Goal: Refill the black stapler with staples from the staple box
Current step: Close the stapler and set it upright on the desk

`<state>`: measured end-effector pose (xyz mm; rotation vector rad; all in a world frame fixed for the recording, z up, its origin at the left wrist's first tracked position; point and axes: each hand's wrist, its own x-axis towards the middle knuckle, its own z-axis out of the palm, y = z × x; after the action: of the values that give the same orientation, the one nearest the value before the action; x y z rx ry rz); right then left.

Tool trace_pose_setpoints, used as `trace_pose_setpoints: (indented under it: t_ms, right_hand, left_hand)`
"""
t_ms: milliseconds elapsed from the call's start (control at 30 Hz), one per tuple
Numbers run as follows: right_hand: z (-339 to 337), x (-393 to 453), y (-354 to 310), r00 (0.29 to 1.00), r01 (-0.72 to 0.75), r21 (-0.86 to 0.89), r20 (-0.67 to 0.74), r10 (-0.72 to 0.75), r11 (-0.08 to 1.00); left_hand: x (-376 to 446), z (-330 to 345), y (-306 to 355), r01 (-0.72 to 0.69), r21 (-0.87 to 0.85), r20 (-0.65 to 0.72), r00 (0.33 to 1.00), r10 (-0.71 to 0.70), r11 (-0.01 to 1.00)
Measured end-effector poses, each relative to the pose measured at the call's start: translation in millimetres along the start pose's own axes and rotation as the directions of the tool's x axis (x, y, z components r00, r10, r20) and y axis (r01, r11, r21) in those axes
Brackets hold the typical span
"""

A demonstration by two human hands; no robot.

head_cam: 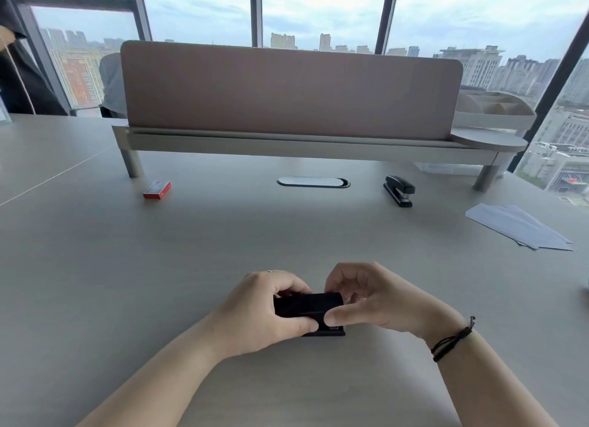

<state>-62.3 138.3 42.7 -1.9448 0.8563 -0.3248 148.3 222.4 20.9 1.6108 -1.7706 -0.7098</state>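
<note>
A black stapler rests on the grey table near its front edge, held between both hands. My left hand grips its left end, thumb across the front. My right hand holds the right end, thumb pressed on the top near the head. Whether the stapler's top is lifted is hidden by the fingers. A red staple box lies shut at the far left, well away from both hands.
A second black stapler sits at the far right by a cable port. White sheets of paper lie on the right. A pink divider on a raised shelf spans the back, with a white organiser tray on its right end.
</note>
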Motion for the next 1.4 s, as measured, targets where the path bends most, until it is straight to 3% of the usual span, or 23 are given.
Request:
trace_pose_setpoints:
  t_ms: [200, 400, 633, 767, 967, 1300, 1400]
  right_hand:
    - [4.3, -1.6, 0.8, 0.999, -0.021, -0.142, 0.046, 0.028, 0.99]
    - [5.7, -3.0, -1.1, 0.995, -0.016, -0.089, 0.101, 0.025, 0.996]
    - [7.2, -1.6, 1.3, 0.997, -0.023, 0.076, 0.075, 0.017, 0.997]
    - [11.9, 1.0, 6.1, 0.999, -0.031, 0.07, 0.045, 0.028, 0.997]
    - [14.9, 4.6, 14.0, 0.994, -0.009, 0.029, -0.104, 0.012, 1.0]
    - [-5.1, -3.2, 40.8, 0.91, -0.06, -0.152, -0.414, -0.008, 0.987]
    - [-23.3, 3.7, 54.1, 0.869, -0.1, -0.125, -0.493, 0.026, 0.987]
  left_hand:
    - [2.9, -14.7, -8.1, 0.0, 0.107, 0.043, 0.999, -0.004, 0.994]
    - [2.9, -24.5, -18.2, 0.048, 0.155, -0.094, 0.995, -0.034, 0.987]
    - [2.8, -25.8, -21.5, 0.165, -0.096, -0.018, 0.986, -0.167, 0.982]
    - [1.0, -23.4, -17.4, 0.211, -0.065, -0.039, 0.976, -0.213, 0.975]
    - [5.3, -1.8, -15.4, 0.196, -0.292, -0.009, 0.978, -0.208, 0.936]
    - [49.2, 33.5, 14.3, 0.041, -0.255, 0.05, 0.998, -0.029, 0.966]
    - [86.2, 48.0, 20.8, 0.013, -0.226, 0.036, 0.999, -0.006, 0.974]
